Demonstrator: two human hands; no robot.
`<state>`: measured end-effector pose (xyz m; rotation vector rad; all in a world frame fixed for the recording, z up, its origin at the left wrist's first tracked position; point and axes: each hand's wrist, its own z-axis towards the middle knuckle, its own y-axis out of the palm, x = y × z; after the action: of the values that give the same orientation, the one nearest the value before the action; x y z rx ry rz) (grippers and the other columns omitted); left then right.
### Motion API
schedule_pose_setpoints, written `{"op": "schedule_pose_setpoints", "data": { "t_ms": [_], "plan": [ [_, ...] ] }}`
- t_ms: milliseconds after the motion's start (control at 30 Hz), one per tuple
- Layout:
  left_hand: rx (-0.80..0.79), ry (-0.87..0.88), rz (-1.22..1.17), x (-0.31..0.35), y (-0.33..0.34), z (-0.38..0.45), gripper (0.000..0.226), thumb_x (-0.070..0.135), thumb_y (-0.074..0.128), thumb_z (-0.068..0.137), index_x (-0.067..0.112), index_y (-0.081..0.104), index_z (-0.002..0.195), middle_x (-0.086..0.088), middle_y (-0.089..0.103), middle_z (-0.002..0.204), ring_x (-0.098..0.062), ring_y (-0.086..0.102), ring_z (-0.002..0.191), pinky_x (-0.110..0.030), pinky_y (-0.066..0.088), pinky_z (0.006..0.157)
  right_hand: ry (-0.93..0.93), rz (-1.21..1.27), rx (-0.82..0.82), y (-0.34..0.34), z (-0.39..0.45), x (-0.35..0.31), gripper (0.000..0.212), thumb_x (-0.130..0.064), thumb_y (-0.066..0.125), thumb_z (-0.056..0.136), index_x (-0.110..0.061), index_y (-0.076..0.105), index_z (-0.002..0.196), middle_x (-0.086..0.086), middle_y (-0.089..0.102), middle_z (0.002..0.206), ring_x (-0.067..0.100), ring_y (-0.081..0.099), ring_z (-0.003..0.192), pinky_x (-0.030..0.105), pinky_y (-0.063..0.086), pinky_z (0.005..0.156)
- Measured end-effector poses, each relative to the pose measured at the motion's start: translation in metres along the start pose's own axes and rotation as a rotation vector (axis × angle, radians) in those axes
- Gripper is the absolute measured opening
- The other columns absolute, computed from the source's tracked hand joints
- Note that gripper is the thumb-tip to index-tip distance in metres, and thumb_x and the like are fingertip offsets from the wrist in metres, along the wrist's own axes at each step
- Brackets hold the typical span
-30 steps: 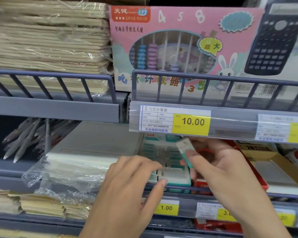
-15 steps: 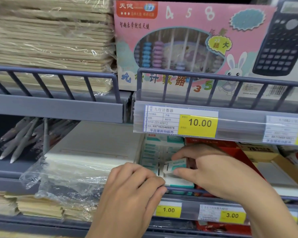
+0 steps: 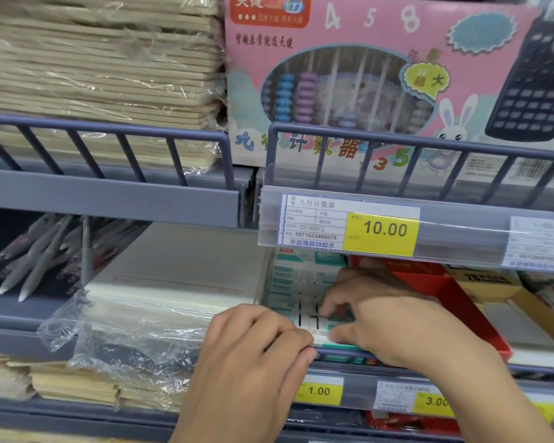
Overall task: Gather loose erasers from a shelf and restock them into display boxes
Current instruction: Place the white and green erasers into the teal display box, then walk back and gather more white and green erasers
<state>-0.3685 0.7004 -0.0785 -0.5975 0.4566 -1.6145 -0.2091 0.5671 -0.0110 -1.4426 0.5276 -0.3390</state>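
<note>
A display box (image 3: pixel 287 284) of white-and-teal erasers sits on the middle shelf under the 10.00 price tag. My right hand (image 3: pixel 387 318) reaches into its front row, with fingertips and thumb pinching a teal-sleeved eraser (image 3: pixel 338 318) that lies down among the others. My left hand (image 3: pixel 253 356) is at the box's front left corner. Its fingers curl over the front edge and its thumb is tucked beneath. The front rows of erasers are partly hidden by both hands.
A red tray (image 3: pixel 435 286) stands right of the eraser box, and a yellow box (image 3: pixel 493 282) beyond it. Plastic-wrapped notebooks (image 3: pixel 173 282) lie to the left, with grey pens (image 3: pixel 45 254) farther left. The upper shelf rail (image 3: pixel 397 145) and price strip (image 3: pixel 381 228) overhang the box.
My right hand brought the eraser from up in the air down into the box's front row. My left hand stayed at the box's front corner.
</note>
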Motion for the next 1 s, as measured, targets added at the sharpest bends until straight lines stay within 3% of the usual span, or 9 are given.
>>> {"op": "schedule_pose_setpoints", "data": {
  "t_ms": [200, 267, 333, 400, 467, 633, 800, 933, 1000],
  "plan": [
    [-0.077, -0.031, -0.045, 0.002, -0.006, 0.001, 0.026, 0.039, 0.056, 0.096, 0.028, 0.079, 0.094, 0.016, 0.07, 0.091, -0.015, 0.062, 0.089, -0.033, 0.04, 0.088, -0.048, -0.043, 0.034, -0.004, -0.012, 0.0, 0.027, -0.048, 0.059, 0.092, -0.034, 0.066, 0.115, -0.018, 0.059, 0.108, 0.009, 0.036, 0.106, 0.029, 0.039, 0.094],
    [-0.133, -0.074, -0.117, 0.005, -0.013, 0.004, 0.026, 0.04, 0.054, 0.097, 0.028, 0.077, 0.101, 0.017, 0.07, 0.098, -0.013, 0.06, 0.094, -0.031, 0.039, 0.088, -0.001, 0.024, 0.12, -0.007, -0.021, -0.005, 0.028, -0.049, 0.054, 0.095, -0.039, 0.063, 0.12, -0.02, 0.062, 0.11, 0.007, 0.046, 0.107, 0.025, 0.042, 0.089],
    [-0.159, -0.171, -0.228, 0.009, -0.023, 0.007, 0.027, 0.042, 0.052, 0.099, 0.031, 0.071, 0.114, 0.022, 0.067, 0.108, -0.004, 0.055, 0.102, -0.026, 0.04, 0.088, 0.046, 0.097, 0.257, -0.006, -0.031, -0.016, 0.025, -0.05, 0.052, 0.096, -0.043, 0.061, 0.118, -0.024, 0.066, 0.099, 0.0, 0.056, 0.089, 0.018, 0.043, 0.072],
    [-0.112, -0.285, -0.346, 0.012, -0.033, 0.01, 0.027, 0.043, 0.054, 0.101, 0.036, 0.066, 0.124, 0.031, 0.061, 0.117, 0.007, 0.053, 0.112, -0.019, 0.044, 0.088, 0.069, 0.282, 0.44, 0.001, -0.044, -0.029, 0.013, -0.048, 0.056, 0.093, -0.043, 0.063, 0.102, -0.029, 0.064, 0.083, -0.001, 0.058, 0.075, 0.015, 0.042, 0.061],
    [-0.013, -0.333, -0.419, 0.017, -0.045, 0.01, 0.025, 0.038, 0.058, 0.1, 0.037, 0.064, 0.124, 0.034, 0.061, 0.119, 0.008, 0.054, 0.117, -0.014, 0.045, 0.089, 0.085, 0.583, 0.58, 0.01, -0.061, -0.043, 0.007, -0.04, 0.062, 0.091, -0.04, 0.066, 0.097, -0.023, 0.065, 0.09, 0.003, 0.06, 0.079, 0.015, 0.045, 0.063],
    [0.057, -0.324, -0.641, 0.032, -0.059, -0.012, 0.022, 0.028, 0.06, 0.1, 0.041, 0.063, 0.117, 0.02, 0.07, 0.113, -0.011, 0.066, 0.103, -0.011, 0.045, 0.082, 0.161, 1.051, 0.642, 0.049, -0.117, -0.066, 0.018, -0.029, 0.066, 0.092, -0.034, 0.071, 0.108, -0.004, 0.07, 0.087, 0.009, 0.063, 0.07, 0.016, 0.051, 0.062],
    [-0.229, -0.526, -1.066, 0.043, -0.036, -0.061, 0.02, 0.037, 0.06, 0.095, 0.042, 0.068, 0.112, 0.015, 0.077, 0.108, -0.012, 0.073, 0.096, -0.017, 0.055, 0.076, 0.401, 1.223, 0.574, 0.114, -0.178, -0.067, 0.015, -0.022, 0.068, 0.091, -0.024, 0.073, 0.105, 0.0, 0.067, 0.077, 0.012, 0.057, 0.064, 0.02, 0.048, 0.06],
    [-0.603, -0.697, -1.118, 0.05, 0.01, -0.121, 0.019, 0.048, 0.061, 0.09, 0.047, 0.07, 0.107, 0.014, 0.078, 0.107, -0.01, 0.073, 0.096, -0.025, 0.058, 0.079, 0.714, 1.3, 0.462, 0.175, -0.236, -0.061, 0.015, -0.032, 0.071, 0.086, -0.03, 0.075, 0.099, 0.006, 0.069, 0.081, 0.013, 0.057, 0.065, 0.023, 0.047, 0.056],
    [-0.788, -0.842, -1.125, 0.053, 0.037, -0.161, 0.012, 0.038, 0.065, 0.097, 0.046, 0.071, 0.103, 0.012, 0.079, 0.106, -0.013, 0.073, 0.097, -0.031, 0.058, 0.082, 0.861, 1.311, 0.426, 0.208, -0.268, -0.056, 0.012, -0.021, 0.069, 0.09, -0.029, 0.075, 0.097, 0.011, 0.068, 0.081, 0.014, 0.057, 0.064, 0.023, 0.046, 0.056]
  ]
}}
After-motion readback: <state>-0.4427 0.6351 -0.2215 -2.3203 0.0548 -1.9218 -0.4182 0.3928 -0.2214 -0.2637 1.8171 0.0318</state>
